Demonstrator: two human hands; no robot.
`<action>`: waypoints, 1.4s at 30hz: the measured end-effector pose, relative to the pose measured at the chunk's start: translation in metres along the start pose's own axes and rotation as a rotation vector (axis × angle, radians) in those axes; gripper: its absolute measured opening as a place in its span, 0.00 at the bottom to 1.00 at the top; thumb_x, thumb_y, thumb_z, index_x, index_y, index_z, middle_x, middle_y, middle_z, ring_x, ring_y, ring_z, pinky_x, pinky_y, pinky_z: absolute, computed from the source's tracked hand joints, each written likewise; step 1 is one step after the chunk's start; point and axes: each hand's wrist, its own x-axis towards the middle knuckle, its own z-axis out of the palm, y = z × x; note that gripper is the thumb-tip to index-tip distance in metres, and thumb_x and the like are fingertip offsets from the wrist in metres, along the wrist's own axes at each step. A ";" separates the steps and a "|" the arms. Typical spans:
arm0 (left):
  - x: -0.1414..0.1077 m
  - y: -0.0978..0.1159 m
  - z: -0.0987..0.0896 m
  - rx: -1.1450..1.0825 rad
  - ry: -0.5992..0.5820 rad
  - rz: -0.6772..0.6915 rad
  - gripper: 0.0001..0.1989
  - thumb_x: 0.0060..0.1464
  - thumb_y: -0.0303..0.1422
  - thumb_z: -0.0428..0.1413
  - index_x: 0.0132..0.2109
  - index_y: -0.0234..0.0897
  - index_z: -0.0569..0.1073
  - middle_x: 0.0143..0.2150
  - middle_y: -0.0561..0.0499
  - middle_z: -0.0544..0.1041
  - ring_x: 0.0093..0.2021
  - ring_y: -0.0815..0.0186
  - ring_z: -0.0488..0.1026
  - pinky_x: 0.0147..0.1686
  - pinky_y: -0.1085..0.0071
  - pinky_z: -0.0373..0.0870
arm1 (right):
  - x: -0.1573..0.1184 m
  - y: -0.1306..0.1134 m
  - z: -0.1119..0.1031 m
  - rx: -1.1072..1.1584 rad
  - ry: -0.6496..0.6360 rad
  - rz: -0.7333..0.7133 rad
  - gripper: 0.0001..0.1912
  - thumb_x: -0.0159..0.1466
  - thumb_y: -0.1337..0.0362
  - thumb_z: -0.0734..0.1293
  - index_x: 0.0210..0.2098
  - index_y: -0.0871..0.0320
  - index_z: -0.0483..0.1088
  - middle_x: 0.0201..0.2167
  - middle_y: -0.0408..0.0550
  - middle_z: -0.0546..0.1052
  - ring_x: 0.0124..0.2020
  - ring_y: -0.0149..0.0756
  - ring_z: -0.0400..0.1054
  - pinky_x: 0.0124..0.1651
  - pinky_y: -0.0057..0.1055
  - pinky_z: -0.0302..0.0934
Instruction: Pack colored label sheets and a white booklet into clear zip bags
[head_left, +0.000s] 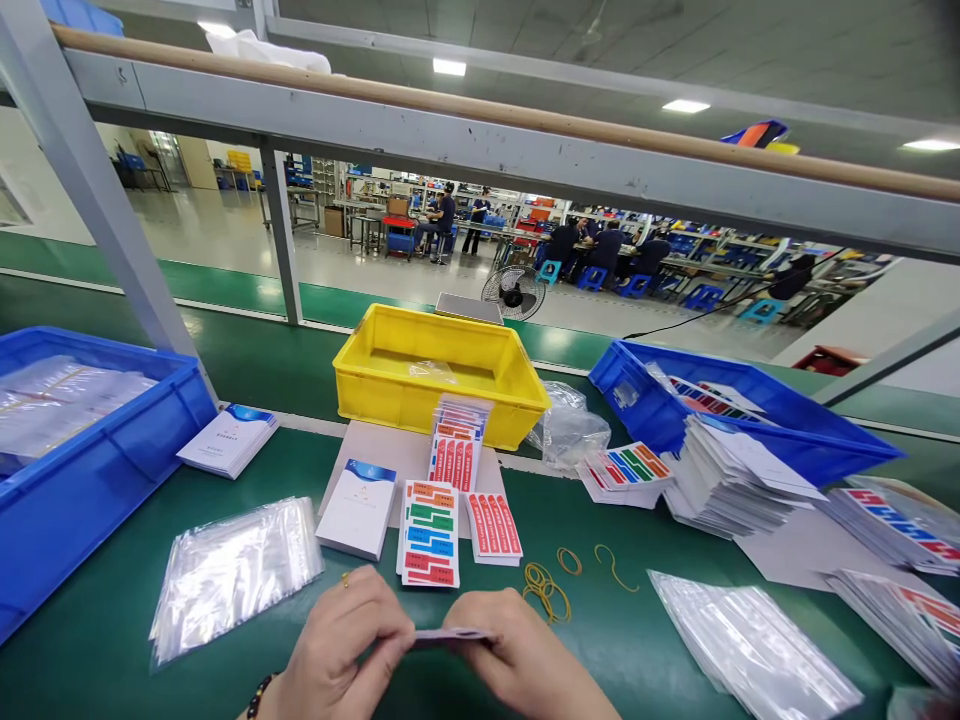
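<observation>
Here's the green tabletop [615, 650], spreading right across the view. Big blue bin [97, 490] over on the left, packed with clear packets; another blue bin [637, 405] at the right, printed cards inside. Between them, the yellow bin [390, 398], with a bit of clear plastic in it.

Down to the clear bags now: one pile [240, 570] flat at the left, a second pile [757, 640] flat at the right.

And in at the near edge, both hands! Left hand [352, 645], grip pinched on one end of a thin flat piece [450, 635]; right hand [517, 645], grip closed on the other end. It's held between them, nearly edge-on, so its face can't be read.

Just beyond, side by side: the white booklets [360, 510], the multicoloured cards [430, 535], the red-striped cards [495, 527]. Smallest of the lot, yellowish rubber bands [546, 592] lying near the right hand.
</observation>
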 end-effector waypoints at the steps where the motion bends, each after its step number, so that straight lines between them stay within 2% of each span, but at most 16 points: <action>1: -0.003 -0.004 -0.001 -0.008 0.026 -0.011 0.07 0.55 0.25 0.51 0.42 0.39 0.69 0.33 0.49 0.74 0.34 0.64 0.71 0.34 0.70 0.70 | 0.002 0.004 -0.002 0.043 0.023 -0.002 0.14 0.62 0.69 0.57 0.29 0.55 0.74 0.26 0.43 0.76 0.27 0.31 0.69 0.31 0.25 0.60; 4: -0.014 -0.018 -0.001 -0.001 0.148 -0.112 0.18 0.55 0.35 0.53 0.53 0.39 0.64 0.46 0.44 0.72 0.46 0.59 0.70 0.44 0.65 0.70 | 0.015 0.024 -0.017 0.218 0.246 0.061 0.13 0.62 0.66 0.58 0.34 0.55 0.74 0.29 0.46 0.78 0.30 0.34 0.71 0.33 0.28 0.63; 6: -0.020 -0.027 -0.002 0.040 0.202 -0.191 0.17 0.56 0.36 0.52 0.52 0.40 0.65 0.48 0.44 0.72 0.48 0.58 0.69 0.45 0.65 0.70 | 0.031 0.045 -0.031 0.291 0.488 0.169 0.12 0.61 0.62 0.59 0.34 0.57 0.74 0.29 0.49 0.78 0.29 0.36 0.71 0.32 0.30 0.64; 8: -0.025 -0.035 -0.004 0.109 0.224 -0.246 0.13 0.56 0.33 0.51 0.49 0.41 0.68 0.46 0.45 0.73 0.47 0.59 0.70 0.45 0.65 0.70 | 0.051 0.070 -0.044 0.273 0.679 0.289 0.13 0.60 0.58 0.61 0.33 0.59 0.72 0.29 0.50 0.78 0.30 0.38 0.71 0.35 0.33 0.65; 10: -0.028 -0.043 -0.008 0.188 0.229 -0.315 0.10 0.56 0.33 0.51 0.45 0.40 0.71 0.42 0.46 0.75 0.43 0.60 0.71 0.43 0.66 0.71 | 0.071 0.096 -0.051 0.255 0.700 0.334 0.13 0.59 0.58 0.60 0.36 0.60 0.70 0.30 0.51 0.78 0.31 0.38 0.71 0.35 0.34 0.64; 12: -0.032 -0.052 -0.013 0.251 0.239 -0.409 0.10 0.56 0.35 0.49 0.42 0.39 0.72 0.39 0.46 0.76 0.40 0.61 0.73 0.38 0.67 0.72 | 0.088 0.119 -0.050 0.231 0.666 0.378 0.12 0.58 0.59 0.60 0.34 0.61 0.70 0.29 0.51 0.77 0.29 0.39 0.71 0.33 0.34 0.64; 15: -0.042 -0.066 -0.023 0.311 0.245 -0.586 0.13 0.56 0.39 0.46 0.40 0.39 0.73 0.37 0.48 0.77 0.36 0.61 0.73 0.31 0.71 0.72 | 0.102 0.142 -0.037 0.163 0.612 0.458 0.09 0.55 0.62 0.63 0.31 0.61 0.69 0.27 0.50 0.76 0.28 0.40 0.71 0.32 0.34 0.63; 18: -0.054 -0.080 -0.032 0.389 0.250 -0.736 0.14 0.56 0.41 0.45 0.38 0.40 0.71 0.38 0.48 0.77 0.37 0.61 0.72 0.28 0.72 0.69 | 0.107 0.153 -0.021 0.066 0.614 0.542 0.12 0.51 0.64 0.67 0.36 0.60 0.67 0.33 0.49 0.76 0.35 0.42 0.71 0.36 0.33 0.62; 21: -0.060 -0.089 -0.042 0.512 0.190 -0.841 0.14 0.55 0.42 0.44 0.36 0.40 0.70 0.37 0.48 0.76 0.37 0.60 0.72 0.32 0.70 0.68 | 0.112 0.158 -0.011 -0.023 0.635 0.611 0.17 0.51 0.65 0.67 0.40 0.59 0.65 0.40 0.51 0.73 0.43 0.44 0.68 0.42 0.34 0.60; 26: -0.061 -0.101 -0.056 0.696 -0.147 -1.099 0.16 0.54 0.46 0.43 0.29 0.39 0.64 0.25 0.48 0.73 0.28 0.56 0.72 0.26 0.68 0.61 | 0.125 0.166 -0.013 -0.119 0.662 0.704 0.23 0.52 0.62 0.67 0.45 0.62 0.61 0.46 0.59 0.69 0.50 0.50 0.63 0.46 0.37 0.58; 30: -0.063 -0.112 -0.061 0.695 -0.286 -1.149 0.12 0.53 0.40 0.43 0.26 0.40 0.62 0.25 0.46 0.74 0.27 0.55 0.72 0.25 0.68 0.58 | 0.126 0.167 -0.014 -0.145 0.681 0.722 0.28 0.50 0.58 0.68 0.47 0.64 0.60 0.47 0.62 0.67 0.51 0.53 0.62 0.46 0.39 0.58; 33: -0.063 -0.118 -0.063 0.668 -0.296 -1.143 0.10 0.52 0.34 0.43 0.24 0.40 0.61 0.24 0.46 0.74 0.27 0.55 0.72 0.25 0.68 0.56 | 0.118 0.162 -0.011 -0.137 0.723 0.688 0.30 0.51 0.56 0.67 0.49 0.63 0.59 0.48 0.61 0.67 0.50 0.53 0.63 0.45 0.39 0.58; 37: -0.061 -0.115 -0.065 0.658 -0.263 -1.134 0.11 0.52 0.31 0.43 0.23 0.40 0.61 0.24 0.47 0.73 0.27 0.57 0.71 0.25 0.69 0.56 | 0.103 0.142 -0.009 -0.098 0.832 0.551 0.24 0.56 0.55 0.62 0.47 0.62 0.60 0.44 0.59 0.68 0.43 0.47 0.65 0.42 0.39 0.59; 40: -0.058 -0.099 -0.059 0.557 -0.186 -1.051 0.13 0.54 0.34 0.41 0.23 0.41 0.59 0.21 0.52 0.69 0.25 0.62 0.68 0.26 0.71 0.57 | 0.090 0.114 -0.002 -0.043 0.867 0.367 0.15 0.60 0.55 0.57 0.40 0.59 0.64 0.38 0.54 0.69 0.38 0.42 0.65 0.42 0.38 0.59; 42: -0.055 -0.085 -0.049 0.400 -0.130 -0.973 0.14 0.55 0.37 0.41 0.23 0.40 0.58 0.21 0.55 0.65 0.25 0.63 0.66 0.26 0.72 0.57 | 0.082 0.089 0.011 0.009 0.811 0.236 0.14 0.63 0.56 0.55 0.31 0.58 0.66 0.33 0.50 0.71 0.36 0.40 0.65 0.42 0.37 0.60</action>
